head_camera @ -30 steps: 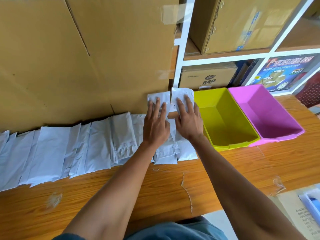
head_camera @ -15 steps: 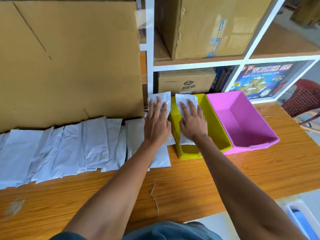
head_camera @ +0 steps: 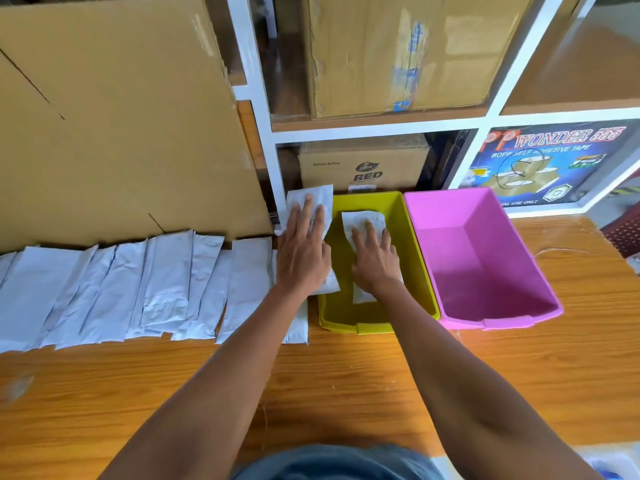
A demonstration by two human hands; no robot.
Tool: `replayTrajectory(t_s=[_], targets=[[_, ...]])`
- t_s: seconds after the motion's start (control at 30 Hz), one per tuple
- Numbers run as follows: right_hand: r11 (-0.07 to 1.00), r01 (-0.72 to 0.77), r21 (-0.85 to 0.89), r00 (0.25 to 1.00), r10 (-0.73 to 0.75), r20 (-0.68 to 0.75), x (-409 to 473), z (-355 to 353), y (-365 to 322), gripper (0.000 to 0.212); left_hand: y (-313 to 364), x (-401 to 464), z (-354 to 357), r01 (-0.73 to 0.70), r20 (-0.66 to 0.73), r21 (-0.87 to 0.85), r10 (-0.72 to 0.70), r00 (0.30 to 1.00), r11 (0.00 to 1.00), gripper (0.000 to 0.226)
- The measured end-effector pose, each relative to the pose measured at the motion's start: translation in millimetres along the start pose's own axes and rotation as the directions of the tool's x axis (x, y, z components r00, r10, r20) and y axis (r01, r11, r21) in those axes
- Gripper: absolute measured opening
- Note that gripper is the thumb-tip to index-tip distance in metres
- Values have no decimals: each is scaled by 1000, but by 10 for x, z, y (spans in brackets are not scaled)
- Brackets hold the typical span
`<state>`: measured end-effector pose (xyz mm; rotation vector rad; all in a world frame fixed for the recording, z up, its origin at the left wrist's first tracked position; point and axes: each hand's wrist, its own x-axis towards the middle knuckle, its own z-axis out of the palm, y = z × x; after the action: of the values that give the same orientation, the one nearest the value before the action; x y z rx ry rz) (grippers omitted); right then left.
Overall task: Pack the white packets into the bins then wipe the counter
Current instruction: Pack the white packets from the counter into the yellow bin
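A row of several white packets (head_camera: 162, 289) lies overlapped along the back of the wooden counter (head_camera: 346, 382). A yellow-green bin (head_camera: 419, 271) and a pink bin (head_camera: 485, 268) stand side by side to their right. My right hand (head_camera: 374, 261) is inside the yellow-green bin, fingers spread flat on one white packet (head_camera: 363, 220). My left hand (head_camera: 303, 251) lies with straight fingers on another white packet (head_camera: 311, 199) at the bin's left rim; how it holds that packet underneath is hidden.
A large cardboard sheet (head_camera: 121, 126) leans upright behind the packets. White shelving (head_camera: 381, 133) behind the bins holds cardboard boxes (head_camera: 398, 53) and a tape carton (head_camera: 550, 164). The pink bin has nothing in it. The counter's front half is bare wood.
Both hands have carried their packets to the right. My right hand has gone down into the yellow-green bin with its packet, and my left has reached the bin's left rim.
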<state>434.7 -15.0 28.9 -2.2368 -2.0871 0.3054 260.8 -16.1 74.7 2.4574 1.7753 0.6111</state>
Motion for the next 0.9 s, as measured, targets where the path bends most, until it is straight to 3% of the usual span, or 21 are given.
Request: replayTrajectory(t_s=[0.27,0.43,0.6,0.7,0.8,0.9], targets=[[994,-79,-79,966,96,240,275,399,263,75,40,112,62,9,0,30,-9,1000,1000,69],[989,-32,-143,925,84,370,328,582,372,75,205,207,107,12,24,15,-12,1000,1000,71],[984,-125,125,939,76,334,417,401,364,69,455,292,191,-31,27,-22,32,999,999,70],[901,-237,363,961,163,223,487,230,440,69,615,300,315,-23,80,-67,29,996,997,70],[823,-314,474,949,261,176,435,63,514,65,681,234,507,19,190,-90,-1,982,996,72],[804,-307,510,952,258,166,360,41,561,66,678,168,711,53,346,-47,-34,938,997,77]])
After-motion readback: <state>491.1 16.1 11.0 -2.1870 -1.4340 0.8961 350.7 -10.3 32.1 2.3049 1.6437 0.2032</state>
